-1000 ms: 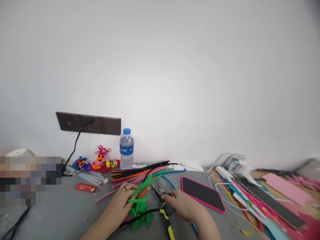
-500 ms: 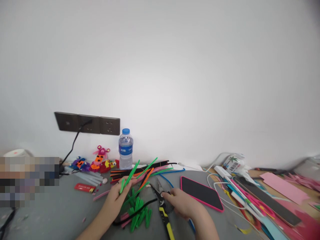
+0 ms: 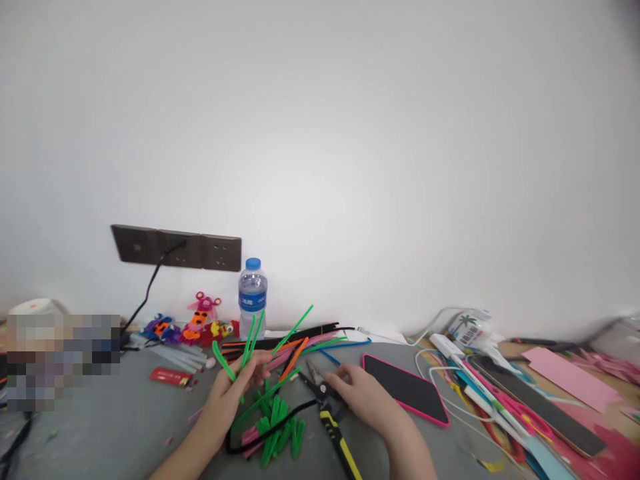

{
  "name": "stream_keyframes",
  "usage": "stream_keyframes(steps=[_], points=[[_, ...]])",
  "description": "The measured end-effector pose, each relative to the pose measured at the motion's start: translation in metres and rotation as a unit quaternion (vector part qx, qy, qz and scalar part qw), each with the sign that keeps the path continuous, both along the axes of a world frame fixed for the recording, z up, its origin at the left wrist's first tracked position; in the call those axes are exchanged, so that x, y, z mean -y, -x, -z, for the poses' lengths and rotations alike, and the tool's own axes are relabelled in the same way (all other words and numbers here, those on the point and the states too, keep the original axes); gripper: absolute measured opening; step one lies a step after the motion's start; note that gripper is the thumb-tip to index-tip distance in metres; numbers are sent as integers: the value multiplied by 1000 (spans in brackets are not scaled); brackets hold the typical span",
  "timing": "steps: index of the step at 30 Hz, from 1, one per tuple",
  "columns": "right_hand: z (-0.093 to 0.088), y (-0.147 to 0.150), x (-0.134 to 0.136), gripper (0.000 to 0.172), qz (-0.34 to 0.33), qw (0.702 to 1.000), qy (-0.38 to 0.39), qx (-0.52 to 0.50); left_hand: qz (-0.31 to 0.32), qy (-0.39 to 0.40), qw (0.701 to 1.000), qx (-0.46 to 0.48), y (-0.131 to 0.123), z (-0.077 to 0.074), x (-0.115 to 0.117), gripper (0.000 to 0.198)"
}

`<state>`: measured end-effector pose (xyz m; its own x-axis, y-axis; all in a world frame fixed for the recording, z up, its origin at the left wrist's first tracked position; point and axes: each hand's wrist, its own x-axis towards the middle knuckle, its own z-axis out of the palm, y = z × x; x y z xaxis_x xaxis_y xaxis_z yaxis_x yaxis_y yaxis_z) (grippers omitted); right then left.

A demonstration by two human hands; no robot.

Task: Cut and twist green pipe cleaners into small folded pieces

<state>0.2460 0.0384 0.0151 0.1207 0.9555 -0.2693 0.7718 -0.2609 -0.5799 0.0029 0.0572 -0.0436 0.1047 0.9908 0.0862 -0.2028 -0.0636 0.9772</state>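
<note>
Thin green pipe cleaners (image 3: 254, 339) rise from my left hand (image 3: 235, 383), whose fingers are closed around them. Below it on the grey tabletop lies a heap of short folded green pipe cleaners (image 3: 274, 427), with pink pieces and a black strip across them. Long-nose pliers (image 3: 327, 417) with a yellow-and-black handle lie right of the heap, jaws pointing away. Beside their pivot is my right hand (image 3: 363, 393), fingers loosely bent and thumb apart; its palm side is hidden. Behind both hands is a bundle of black, orange and pink pipe cleaners (image 3: 290, 343).
A water bottle (image 3: 253, 297) stands by the wall. Right of my right hand lies a pink-edged phone (image 3: 405, 390). White cables, pink scissors (image 3: 525, 413) and paper sheets fill the right side. Small pipe-cleaner figures (image 3: 200, 320) and a red packet (image 3: 170, 377) are at left.
My left hand has moved slightly left and tilted, fanning out the green pipe cleaners. My right thumb has lifted off the pliers' pivot, and the pliers have turned a little.
</note>
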Motion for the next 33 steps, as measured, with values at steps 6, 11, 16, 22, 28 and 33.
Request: stream_keyframes(steps=[6,11,16,22,28,33], points=[[9,25,-14,32,-59,957,-114,-262,11,-25,999,-41,-1,-10,4,38],[-1,49,-17,38,-87,892,-146,-419,43,-29,997,-62,-4,-10,7,38],[-5,46,-20,39,-9,853,-217,-475,42,-69,990,-113,-2,-4,7,40],[5,30,-28,44,96,805,-280,-514,-35,-150,944,-292,-1,-7,4,26],[8,32,-29,42,108,784,-303,-531,56,-168,875,-451,-5,-7,9,13],[-1,31,-25,39,159,740,-348,-553,93,-147,861,-478,-4,-7,9,16]])
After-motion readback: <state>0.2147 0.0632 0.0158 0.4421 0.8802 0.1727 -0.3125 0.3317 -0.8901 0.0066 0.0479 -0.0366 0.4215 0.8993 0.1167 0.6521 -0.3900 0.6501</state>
